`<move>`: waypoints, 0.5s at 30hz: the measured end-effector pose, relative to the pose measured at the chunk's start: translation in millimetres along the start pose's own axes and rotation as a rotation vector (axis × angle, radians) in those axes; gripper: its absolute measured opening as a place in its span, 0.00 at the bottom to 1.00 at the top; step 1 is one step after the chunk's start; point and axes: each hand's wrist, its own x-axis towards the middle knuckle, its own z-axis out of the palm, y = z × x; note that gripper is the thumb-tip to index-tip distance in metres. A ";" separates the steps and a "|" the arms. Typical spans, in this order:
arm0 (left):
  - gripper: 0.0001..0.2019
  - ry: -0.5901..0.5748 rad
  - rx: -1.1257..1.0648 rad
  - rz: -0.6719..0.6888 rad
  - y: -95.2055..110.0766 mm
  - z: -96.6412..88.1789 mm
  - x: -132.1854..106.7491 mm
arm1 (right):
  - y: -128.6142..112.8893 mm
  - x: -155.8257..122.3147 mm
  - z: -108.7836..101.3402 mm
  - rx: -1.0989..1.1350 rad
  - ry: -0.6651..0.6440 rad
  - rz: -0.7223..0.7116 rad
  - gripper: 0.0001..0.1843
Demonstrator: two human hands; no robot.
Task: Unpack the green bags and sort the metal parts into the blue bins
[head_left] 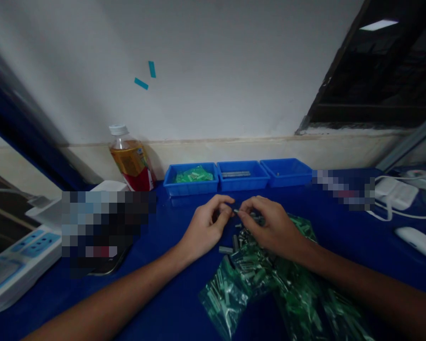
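My left hand (208, 225) and my right hand (266, 225) meet over the blue table (170, 303), fingers curled in a pinch. Between the fingertips sits a small grey cylindrical part (236, 211); which hand grips it is hard to tell, both seem to touch it. Under my right hand lies a heap of small grey cylinders (243, 241), some loose on the table. Clear greenish plastic bags (262, 289) full of such parts lie just below both hands.
Three blue trays stand by the wall: the left tray (190, 187) with green bags, the middle tray (243, 182) with grey parts, the right tray (287, 177). A drink bottle (131, 161) stands left. A white scale (17, 255) is far left, white devices with cables (397, 194) far right.
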 end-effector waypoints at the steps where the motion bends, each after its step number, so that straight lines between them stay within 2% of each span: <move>1: 0.11 0.021 0.048 0.030 0.5 0.1 -1.1 | -0.9 1.6 -0.5 0.037 -0.013 0.045 0.06; 3: 0.11 0.042 0.152 0.105 2.3 0.2 -2.8 | -1.7 4.4 -0.8 0.100 -0.051 0.108 0.06; 7: 0.04 0.040 0.298 0.188 6.4 0.5 -3.6 | 1.7 6.0 1.0 0.164 -0.112 0.136 0.08; 9: 0.05 0.050 0.317 0.164 7.2 0.5 -3.2 | 5.4 4.9 2.3 0.102 -0.087 0.063 0.08; 12: 0.07 0.062 0.299 0.120 7.2 0.5 -2.5 | 10.4 2.8 3.1 -0.124 -0.010 -0.164 0.09; 15: 0.11 0.027 0.271 0.085 7.3 0.5 -1.8 | 11.1 0.8 2.6 -0.289 -0.022 -0.322 0.10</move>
